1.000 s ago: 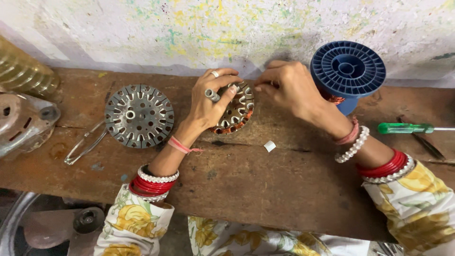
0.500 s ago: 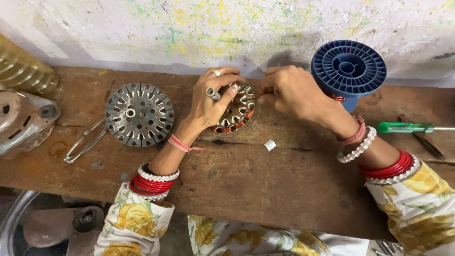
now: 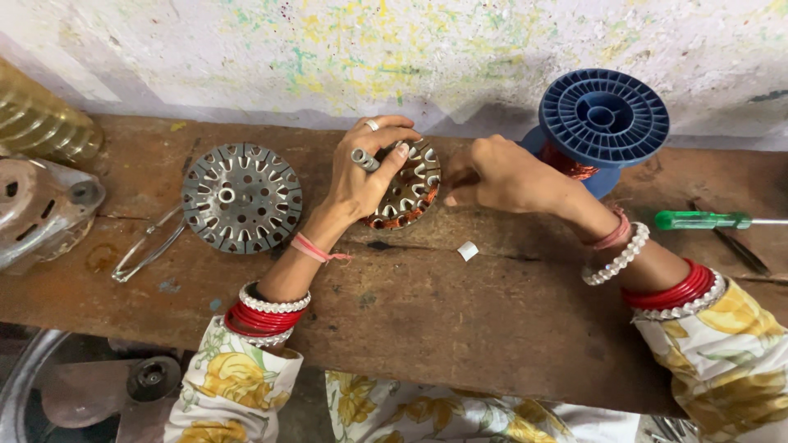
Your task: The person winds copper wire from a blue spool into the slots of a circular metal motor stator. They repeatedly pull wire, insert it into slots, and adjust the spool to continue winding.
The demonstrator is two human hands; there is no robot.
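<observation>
- Two hands work over a worn, stained wooden bench [image 3: 427,328] that runs left to right against a pale wall [image 3: 246,49] flecked with yellow and green paint.
- The left hand [image 3: 365,176] is curled around the near-left rim of a round slotted stator core [image 3: 408,193], thumb and fingers closed on it; rings show on two fingers.
- The right hand [image 3: 501,174] sits just beside the core's right edge, fingers drawn together as in a pinch; what it has hold of I cannot tell.
- The core stands near the middle of the bench, towards the wall, tilted up on its lower edge so its slotted face looks up at the camera; reddish copper winding shows along its lower rim.
- Being a disc, it has no long axis; its centre axis leans towards the person.
- A second slotted metal disc [image 3: 241,197] lies flat to the left, well apart from the hands.
- A blue plastic spool [image 3: 602,121] stands just behind the right wrist.
- A green-handled screwdriver [image 3: 706,220] lies near the right edge, and a metal motor housing [image 3: 41,209] sits at the left edge.
- A small white scrap [image 3: 468,251] lies on bare wood in front of the core; the near half of the bench is open.
</observation>
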